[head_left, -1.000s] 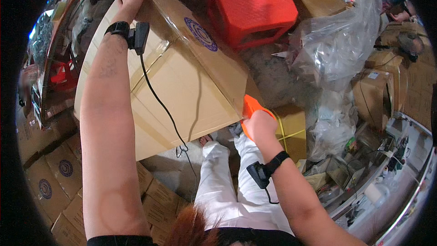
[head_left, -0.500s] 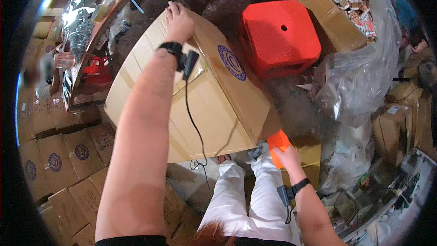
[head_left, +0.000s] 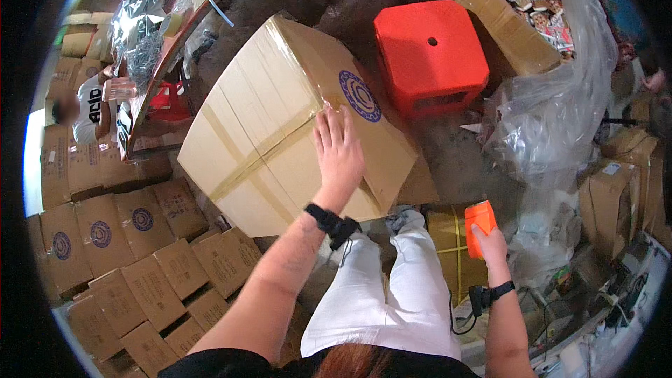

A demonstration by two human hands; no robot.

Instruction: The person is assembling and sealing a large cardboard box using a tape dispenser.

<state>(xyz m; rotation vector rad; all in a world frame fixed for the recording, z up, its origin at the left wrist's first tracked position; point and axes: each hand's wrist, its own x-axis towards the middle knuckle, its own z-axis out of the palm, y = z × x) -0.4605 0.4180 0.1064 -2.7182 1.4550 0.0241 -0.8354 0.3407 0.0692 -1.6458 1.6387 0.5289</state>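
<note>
A large brown cardboard carton stands tilted in front of me, with strips of tape across its faces and a round blue print on one side. My left hand lies on it, fingers stretched out over the taped edge, palm toward the cardboard. Away to the right of the carton, my right hand grips an orange hand-held tool with a pale upper end. The tool's exact kind cannot be made out. Both wrists carry black straps with small devices.
A red plastic stool stands beyond the carton. Flat stacked cartons fill the lower left. Clear plastic sheeting hangs at the right beside an open carton of small packets. Another person is at the far left.
My left hand has slid from the carton's far top corner back toward me along its edge. My right hand has moved right with the orange tool, away from the carton.
</note>
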